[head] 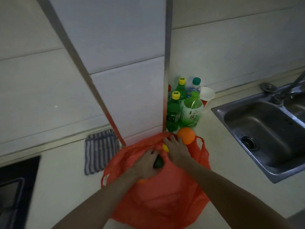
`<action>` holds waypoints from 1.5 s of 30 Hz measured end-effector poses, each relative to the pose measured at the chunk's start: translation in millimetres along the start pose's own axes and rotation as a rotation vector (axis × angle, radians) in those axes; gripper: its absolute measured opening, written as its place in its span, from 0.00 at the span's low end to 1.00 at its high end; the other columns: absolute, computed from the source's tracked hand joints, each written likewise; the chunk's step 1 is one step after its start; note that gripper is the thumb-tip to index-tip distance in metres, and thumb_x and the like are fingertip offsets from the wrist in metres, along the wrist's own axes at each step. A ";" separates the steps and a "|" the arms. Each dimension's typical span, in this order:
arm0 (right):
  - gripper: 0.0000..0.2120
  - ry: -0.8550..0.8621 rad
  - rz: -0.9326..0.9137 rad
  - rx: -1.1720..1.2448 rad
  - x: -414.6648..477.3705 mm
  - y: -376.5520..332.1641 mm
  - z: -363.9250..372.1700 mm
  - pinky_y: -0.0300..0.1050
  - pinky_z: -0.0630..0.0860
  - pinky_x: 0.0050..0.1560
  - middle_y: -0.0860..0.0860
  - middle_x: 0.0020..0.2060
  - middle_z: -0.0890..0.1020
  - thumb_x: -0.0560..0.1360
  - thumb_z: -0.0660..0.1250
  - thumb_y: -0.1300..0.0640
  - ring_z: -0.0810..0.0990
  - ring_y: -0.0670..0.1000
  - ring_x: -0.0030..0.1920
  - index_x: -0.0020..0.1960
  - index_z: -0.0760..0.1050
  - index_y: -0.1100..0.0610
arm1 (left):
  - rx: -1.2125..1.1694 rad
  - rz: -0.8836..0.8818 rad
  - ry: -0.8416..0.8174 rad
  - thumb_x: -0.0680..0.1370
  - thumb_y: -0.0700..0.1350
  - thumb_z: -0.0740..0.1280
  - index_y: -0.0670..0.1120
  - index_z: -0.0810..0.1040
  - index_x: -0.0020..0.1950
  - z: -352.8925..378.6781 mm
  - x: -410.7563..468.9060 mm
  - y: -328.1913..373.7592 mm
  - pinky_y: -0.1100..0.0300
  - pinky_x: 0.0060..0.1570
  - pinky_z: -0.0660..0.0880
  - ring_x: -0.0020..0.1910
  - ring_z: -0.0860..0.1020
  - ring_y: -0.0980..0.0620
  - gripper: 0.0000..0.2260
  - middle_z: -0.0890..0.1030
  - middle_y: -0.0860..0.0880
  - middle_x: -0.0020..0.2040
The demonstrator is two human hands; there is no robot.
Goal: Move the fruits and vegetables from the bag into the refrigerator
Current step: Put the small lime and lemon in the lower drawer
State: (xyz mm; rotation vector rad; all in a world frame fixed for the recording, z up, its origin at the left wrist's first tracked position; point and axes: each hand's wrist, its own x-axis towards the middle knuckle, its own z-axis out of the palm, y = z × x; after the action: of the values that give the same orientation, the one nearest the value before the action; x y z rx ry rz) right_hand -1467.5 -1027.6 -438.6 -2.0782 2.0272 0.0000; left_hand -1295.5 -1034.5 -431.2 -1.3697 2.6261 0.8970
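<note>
Bag (165,192): red plastic, on tabletop (231,162), mouth held apart by both hands. Left hand (145,164) clenched on dark green fruit (158,162); right hand (176,149) released. Orange (186,135) at far rim, liable to roll off toward sink (264,129) if plastic tugged.

bag (166,192): orange-red plastic
round fruit (186,135): bright orange
small fruit (165,147): yellow
dark item (158,162): deep green
cloth (100,150): blue and white stripes
bottles (191,111): green, with yellow and green caps
bench (66,179): cream
sink (270,134): steel grey
</note>
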 end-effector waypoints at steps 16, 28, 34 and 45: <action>0.24 0.029 0.003 0.056 -42.4 -90.6 -47.0 0.55 0.74 0.56 0.56 0.66 0.66 0.75 0.65 0.55 0.67 0.60 0.65 0.69 0.62 0.54 | -0.032 -0.037 0.356 0.72 0.54 0.68 0.49 0.68 0.67 -61.9 -122.2 -25.1 0.57 0.59 0.71 0.59 0.71 0.51 0.25 0.71 0.49 0.61; 0.23 0.128 -0.426 0.065 -106.8 -264.7 -87.7 0.53 0.72 0.56 0.59 0.59 0.71 0.71 0.66 0.52 0.73 0.63 0.59 0.63 0.68 0.58 | -0.035 -0.303 0.627 0.73 0.53 0.69 0.48 0.68 0.66 -102.9 -346.4 -96.9 0.51 0.55 0.74 0.55 0.74 0.48 0.24 0.72 0.48 0.57; 0.19 0.112 -0.641 0.139 -163.9 -381.1 -90.9 0.50 0.72 0.52 0.57 0.54 0.72 0.71 0.68 0.54 0.73 0.61 0.55 0.60 0.70 0.58 | 0.016 -0.434 0.777 0.72 0.54 0.70 0.50 0.67 0.66 -108.3 -485.9 -122.5 0.51 0.57 0.73 0.57 0.74 0.47 0.25 0.71 0.49 0.59; 0.17 0.100 -1.069 0.280 -290.0 -593.1 -94.7 0.49 0.72 0.53 0.57 0.53 0.74 0.70 0.69 0.57 0.75 0.59 0.53 0.58 0.71 0.59 | 0.107 -0.814 0.918 0.73 0.55 0.69 0.51 0.66 0.68 -78.4 -758.6 -125.5 0.52 0.54 0.74 0.57 0.73 0.48 0.25 0.70 0.49 0.60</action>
State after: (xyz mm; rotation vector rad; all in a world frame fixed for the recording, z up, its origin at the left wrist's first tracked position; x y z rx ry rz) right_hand -909.8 -751.6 -198.5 -2.6820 0.6680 -0.5317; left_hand -721.9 -570.8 -200.5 -2.9557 2.0039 -0.0205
